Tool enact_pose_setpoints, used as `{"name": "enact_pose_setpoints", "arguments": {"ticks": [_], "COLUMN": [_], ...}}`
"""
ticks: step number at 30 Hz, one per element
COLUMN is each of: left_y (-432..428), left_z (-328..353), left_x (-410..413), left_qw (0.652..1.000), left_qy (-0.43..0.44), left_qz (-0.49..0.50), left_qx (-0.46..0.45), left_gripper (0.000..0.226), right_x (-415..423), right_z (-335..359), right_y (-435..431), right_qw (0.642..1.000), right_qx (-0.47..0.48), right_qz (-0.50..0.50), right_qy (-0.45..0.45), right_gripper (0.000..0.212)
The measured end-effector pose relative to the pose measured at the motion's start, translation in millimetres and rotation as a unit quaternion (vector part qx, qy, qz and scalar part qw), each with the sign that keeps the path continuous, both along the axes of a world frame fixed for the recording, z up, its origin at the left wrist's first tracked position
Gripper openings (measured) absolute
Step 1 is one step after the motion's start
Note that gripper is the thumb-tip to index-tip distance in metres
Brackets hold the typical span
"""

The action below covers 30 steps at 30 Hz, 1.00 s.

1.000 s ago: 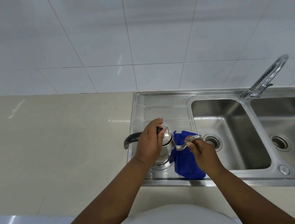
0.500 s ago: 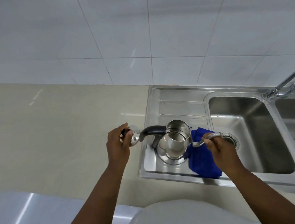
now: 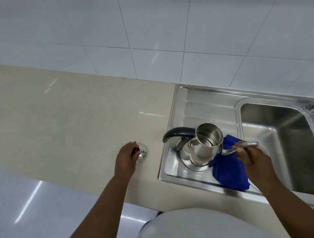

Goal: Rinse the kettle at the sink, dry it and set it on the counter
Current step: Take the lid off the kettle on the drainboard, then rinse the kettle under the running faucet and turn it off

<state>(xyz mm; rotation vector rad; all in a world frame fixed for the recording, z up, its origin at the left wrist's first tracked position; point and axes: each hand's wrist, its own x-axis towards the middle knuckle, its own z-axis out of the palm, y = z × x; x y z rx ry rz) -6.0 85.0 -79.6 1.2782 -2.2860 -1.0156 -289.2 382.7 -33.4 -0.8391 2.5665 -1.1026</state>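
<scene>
Kettle [image 3: 203, 150] one, lid [image 3: 142, 154] one, cloth [image 3: 230, 173] one.

Shiny silver kettle [image 3: 202, 149] with a black handle [image 3: 178, 131]; silver lid [image 3: 142, 155] with a black knob [image 3: 135, 150]. Deep blue cloth [image 3: 230, 171], silver sink [image 3: 181, 107], plain beige table [image 3: 71, 113], white wall tiles [image 3: 148, 29] with thin grey lines.

Cool, even overhead light, fairly bright. Pale streak reflections sat on the wall tiles [image 3: 155, 56], the counter [image 3: 80, 122] and the glossy lower-left surface [image 3: 39, 196]. The steel sink [image 3: 180, 103] and kettle [image 3: 199, 151] showed mild glare. Shadows were faint. Tile lines bent at the edges from the wide angle. The right hand [image 3: 253, 157] was slightly motion-blurred, and the frame was soft overall.
</scene>
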Motion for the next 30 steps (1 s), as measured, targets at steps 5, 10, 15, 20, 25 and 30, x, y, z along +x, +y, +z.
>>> {"name": "enact_pose_setpoints", "arguments": {"ticks": [5, 10, 15, 20, 25, 30], "left_y": [-6.5, -8.0, 1.2, 15.1, 18.8, 20.7], "left_z": [-8.3, -2.2, 21.9, 45.6, 56.8, 69.3], "left_x": [0.8, -2.8, -31.3, -79.6, -105.1, -107.6], "left_qw": [0.999, 0.999, 0.999, 0.983, 0.972, 0.975], "left_qy": [-0.037, -0.036, 0.04, 0.058, 0.019, -0.002], "left_qz": [-0.018, -0.003, -0.035, -0.169, -0.222, -0.214], "left_qx": [-0.021, -0.013, -0.009, 0.048, 0.082, 0.067], "left_gripper": [0.03, 0.048, 0.053, 0.058, 0.032, 0.025], "right_x": [1.8, 6.4, 7.6, 12.0, 19.3, 13.2], "right_z": [0.5, 7.8, 8.9, 10.9, 15.5, 9.3], "right_y": [0.0, -2.9, -3.6, -5.3, -8.5, -7.8], "right_qw": [1.0, 1.0, 1.0, 0.999, 0.998, 0.996], "right_qx": [0.007, 0.004, 0.007, 0.0, 0.01, -0.02], "right_qz": [0.0, -0.003, -0.003, -0.017, -0.044, -0.051], "right_qy": [0.003, -0.001, -0.012, -0.032, -0.034, -0.073], "right_gripper": [0.019, 0.018, 0.018, 0.017, 0.019, 0.028]}}
